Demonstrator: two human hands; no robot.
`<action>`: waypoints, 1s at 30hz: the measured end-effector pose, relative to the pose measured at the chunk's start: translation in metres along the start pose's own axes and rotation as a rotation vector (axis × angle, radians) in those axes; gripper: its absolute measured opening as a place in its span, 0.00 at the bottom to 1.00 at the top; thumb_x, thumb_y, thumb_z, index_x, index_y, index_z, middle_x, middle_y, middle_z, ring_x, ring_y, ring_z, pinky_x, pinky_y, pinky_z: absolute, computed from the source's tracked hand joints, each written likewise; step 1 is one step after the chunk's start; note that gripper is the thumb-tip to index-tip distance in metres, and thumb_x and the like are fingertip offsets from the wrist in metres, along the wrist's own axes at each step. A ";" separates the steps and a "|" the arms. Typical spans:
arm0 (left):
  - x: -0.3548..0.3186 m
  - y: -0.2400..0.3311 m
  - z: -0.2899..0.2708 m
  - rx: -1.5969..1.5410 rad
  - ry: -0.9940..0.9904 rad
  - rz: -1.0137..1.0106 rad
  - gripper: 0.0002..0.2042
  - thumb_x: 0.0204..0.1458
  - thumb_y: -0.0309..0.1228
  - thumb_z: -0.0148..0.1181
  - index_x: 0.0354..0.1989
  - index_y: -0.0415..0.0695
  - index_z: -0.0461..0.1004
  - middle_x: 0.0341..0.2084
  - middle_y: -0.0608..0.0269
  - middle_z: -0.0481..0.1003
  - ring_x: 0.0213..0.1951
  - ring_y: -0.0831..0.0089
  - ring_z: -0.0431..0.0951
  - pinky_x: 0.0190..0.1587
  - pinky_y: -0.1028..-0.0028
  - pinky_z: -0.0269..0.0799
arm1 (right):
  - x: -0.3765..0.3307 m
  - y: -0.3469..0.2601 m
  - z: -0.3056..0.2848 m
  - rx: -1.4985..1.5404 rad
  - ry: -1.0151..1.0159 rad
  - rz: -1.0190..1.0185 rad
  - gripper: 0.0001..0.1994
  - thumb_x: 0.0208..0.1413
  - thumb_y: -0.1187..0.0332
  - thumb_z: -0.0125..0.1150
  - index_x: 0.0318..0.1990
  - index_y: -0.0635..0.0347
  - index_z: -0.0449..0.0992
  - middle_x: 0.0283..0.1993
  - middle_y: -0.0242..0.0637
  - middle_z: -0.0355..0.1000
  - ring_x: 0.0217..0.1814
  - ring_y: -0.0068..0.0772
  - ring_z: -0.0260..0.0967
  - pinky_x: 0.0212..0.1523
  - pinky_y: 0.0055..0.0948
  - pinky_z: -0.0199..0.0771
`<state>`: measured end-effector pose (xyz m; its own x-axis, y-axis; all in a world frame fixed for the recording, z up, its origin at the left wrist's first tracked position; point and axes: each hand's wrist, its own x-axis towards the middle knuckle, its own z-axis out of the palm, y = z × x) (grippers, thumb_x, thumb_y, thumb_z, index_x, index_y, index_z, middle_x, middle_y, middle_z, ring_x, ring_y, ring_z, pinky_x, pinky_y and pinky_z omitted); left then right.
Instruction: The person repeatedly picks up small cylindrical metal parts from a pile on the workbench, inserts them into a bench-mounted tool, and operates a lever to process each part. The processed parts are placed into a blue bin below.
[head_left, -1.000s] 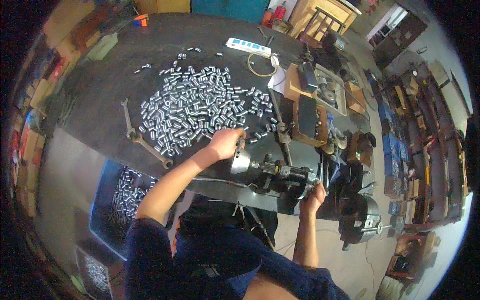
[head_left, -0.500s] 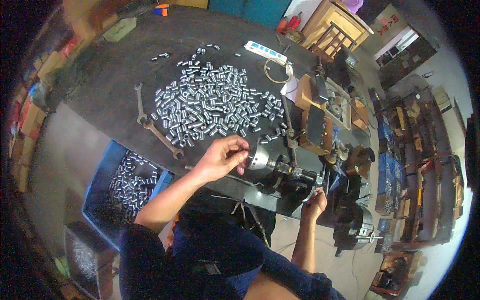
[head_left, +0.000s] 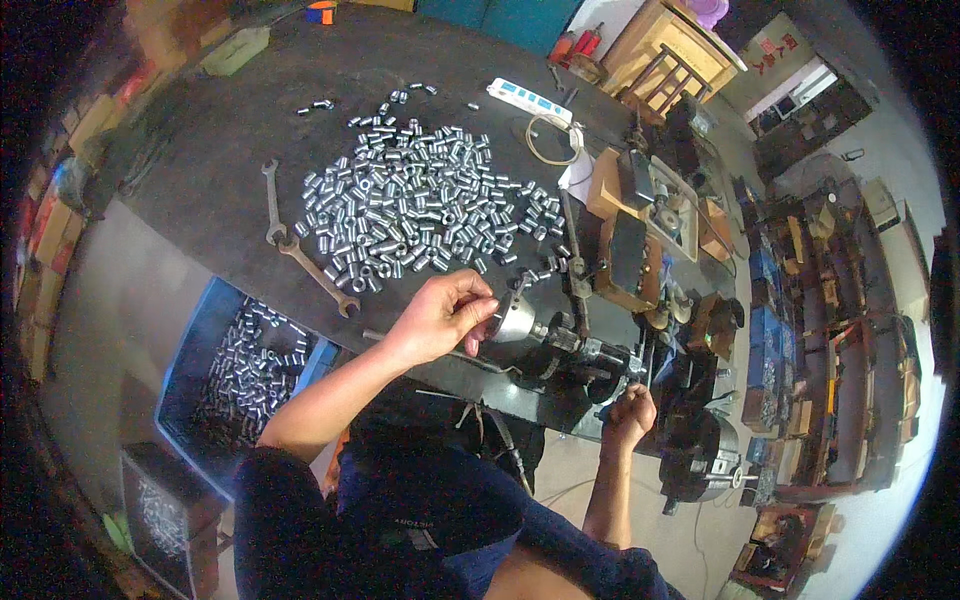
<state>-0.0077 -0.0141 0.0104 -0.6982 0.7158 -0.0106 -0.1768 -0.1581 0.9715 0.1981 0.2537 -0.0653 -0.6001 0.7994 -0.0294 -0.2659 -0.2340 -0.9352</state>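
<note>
My left hand (head_left: 443, 315) is at the front edge of the dark workbench (head_left: 190, 170), fingers pinched at the face of a round metal chuck (head_left: 520, 320) of a small bench machine (head_left: 600, 350). Whether a small part sits between the fingertips I cannot tell. My right hand (head_left: 630, 415) is closed around a handle low on the machine's right side. A heap of several small shiny metal sleeves (head_left: 420, 210) lies on the bench just beyond the left hand.
Two wrenches (head_left: 300, 250) lie left of the heap. A blue bin (head_left: 240, 370) holding several metal sleeves stands below the bench edge. A white power strip (head_left: 530, 102) and coiled cable lie at the back. Wooden boxes (head_left: 650, 200) and shelves crowd the right.
My left hand has drawn back from the heap of sleeves to the chuck face. The right hand stays on the handle. The view has shifted slightly.
</note>
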 end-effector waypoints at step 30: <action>0.005 -0.001 0.015 0.686 0.247 0.290 0.11 0.50 0.32 0.49 0.19 0.38 0.64 0.08 0.51 0.61 0.12 0.59 0.66 0.16 0.67 0.57 | 0.098 -0.008 0.038 -0.304 -0.053 -0.348 0.11 0.52 0.64 0.49 0.27 0.64 0.70 0.16 0.25 0.59 0.14 0.13 0.53 0.11 0.13 0.49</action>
<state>-0.0003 -0.0004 0.0134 -0.7993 0.5253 0.2919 0.4483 0.1976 0.8718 0.1130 0.3130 -0.0477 -0.5542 0.7705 0.3149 -0.2293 0.2223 -0.9476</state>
